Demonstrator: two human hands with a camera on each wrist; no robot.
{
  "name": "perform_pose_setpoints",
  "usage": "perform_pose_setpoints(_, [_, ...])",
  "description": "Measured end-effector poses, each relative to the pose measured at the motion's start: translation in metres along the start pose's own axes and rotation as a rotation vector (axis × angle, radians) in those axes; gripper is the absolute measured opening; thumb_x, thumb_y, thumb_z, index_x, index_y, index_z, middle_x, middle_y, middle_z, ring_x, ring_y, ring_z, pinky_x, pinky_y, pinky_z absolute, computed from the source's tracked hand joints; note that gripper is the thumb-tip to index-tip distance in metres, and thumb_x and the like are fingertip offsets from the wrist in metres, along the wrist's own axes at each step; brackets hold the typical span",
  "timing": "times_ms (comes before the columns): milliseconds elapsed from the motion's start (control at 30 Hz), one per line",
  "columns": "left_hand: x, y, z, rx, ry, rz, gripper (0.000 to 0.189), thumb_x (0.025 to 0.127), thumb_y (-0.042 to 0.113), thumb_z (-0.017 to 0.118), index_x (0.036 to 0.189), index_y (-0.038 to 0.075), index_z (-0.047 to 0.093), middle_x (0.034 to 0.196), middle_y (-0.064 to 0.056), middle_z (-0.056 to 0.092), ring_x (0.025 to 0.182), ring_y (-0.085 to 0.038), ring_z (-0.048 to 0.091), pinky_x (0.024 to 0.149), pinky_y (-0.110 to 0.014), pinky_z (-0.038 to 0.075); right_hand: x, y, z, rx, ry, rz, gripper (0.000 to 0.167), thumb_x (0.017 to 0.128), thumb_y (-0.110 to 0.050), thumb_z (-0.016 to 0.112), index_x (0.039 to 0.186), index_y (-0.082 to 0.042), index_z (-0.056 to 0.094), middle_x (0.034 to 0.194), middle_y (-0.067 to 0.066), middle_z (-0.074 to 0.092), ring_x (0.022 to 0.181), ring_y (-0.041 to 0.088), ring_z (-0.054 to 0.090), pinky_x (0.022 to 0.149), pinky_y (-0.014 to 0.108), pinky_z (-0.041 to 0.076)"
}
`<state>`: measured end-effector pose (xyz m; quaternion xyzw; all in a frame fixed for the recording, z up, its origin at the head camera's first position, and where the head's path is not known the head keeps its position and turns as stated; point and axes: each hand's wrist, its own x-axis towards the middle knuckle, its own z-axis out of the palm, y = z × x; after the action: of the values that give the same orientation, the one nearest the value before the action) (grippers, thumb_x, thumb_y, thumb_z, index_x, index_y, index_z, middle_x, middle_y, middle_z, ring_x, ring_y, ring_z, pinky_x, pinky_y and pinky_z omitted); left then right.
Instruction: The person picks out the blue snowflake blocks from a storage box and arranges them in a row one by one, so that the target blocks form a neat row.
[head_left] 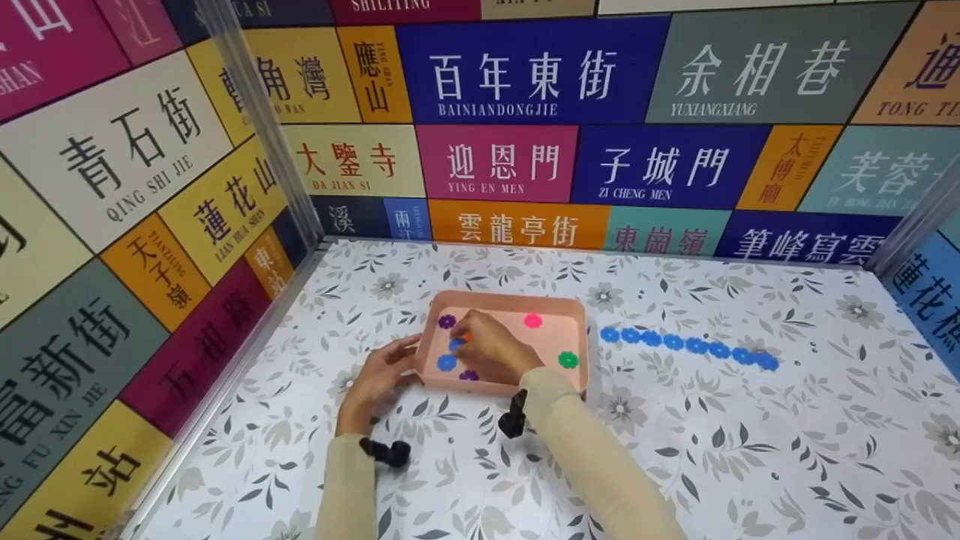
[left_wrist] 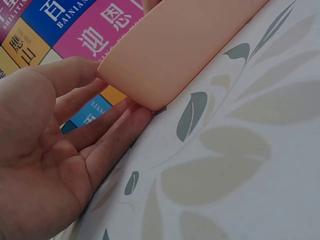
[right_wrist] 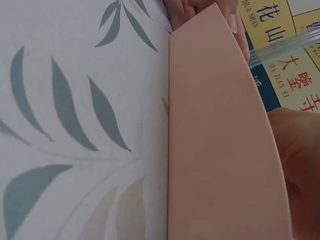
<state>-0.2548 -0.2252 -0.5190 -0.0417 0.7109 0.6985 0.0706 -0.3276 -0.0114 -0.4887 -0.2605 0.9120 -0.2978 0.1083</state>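
Observation:
A shallow pink tray [head_left: 504, 385] stands on the table. The left hand [head_left: 375, 382] holds its left end, thumb and fingers at the wall's corner, as the left wrist view shows close up. Inside the tray, the right hand [head_left: 495, 349] reaches down with bent fingers to a blue flower-shaped piece [head_left: 455, 344] and an orange piece [head_left: 466, 337]. I cannot tell whether it pinches either one. Around it lie another blue piece [head_left: 446, 363], two purple pieces, one of them [head_left: 447, 321] at the back, a pink piece [head_left: 532, 321] and a green piece [head_left: 568, 360].
To the tray's right, a row of several blue flower-shaped pieces [head_left: 673, 342] runs across the table [head_left: 750, 435], which has a leaf-patterned cover. Walls of coloured signs [head_left: 495, 161] stand behind and at the left. Each wrist wears a small black camera mount [head_left: 390, 451].

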Motion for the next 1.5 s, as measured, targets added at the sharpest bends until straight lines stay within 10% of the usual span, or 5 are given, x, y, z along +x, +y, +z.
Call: perform_pose_setpoints(1500, [-0.001, 0.0008, 0.0001, 0.035, 0.018, -0.039, 0.05, 0.093, 0.012, 0.065, 0.142, 0.019, 0.057, 0.143, -0.011, 0.059, 0.121, -0.025, 0.064, 0.094, -0.036, 0.06, 0.001, 0.0071, 0.0018, 0.058, 0.046, -0.004, 0.037, 0.081, -0.023, 0.082, 0.114, -0.007, 0.075, 0.105, 0.007, 0.073, 0.096, 0.018, 0.063, 0.095, 0.032, 0.058])
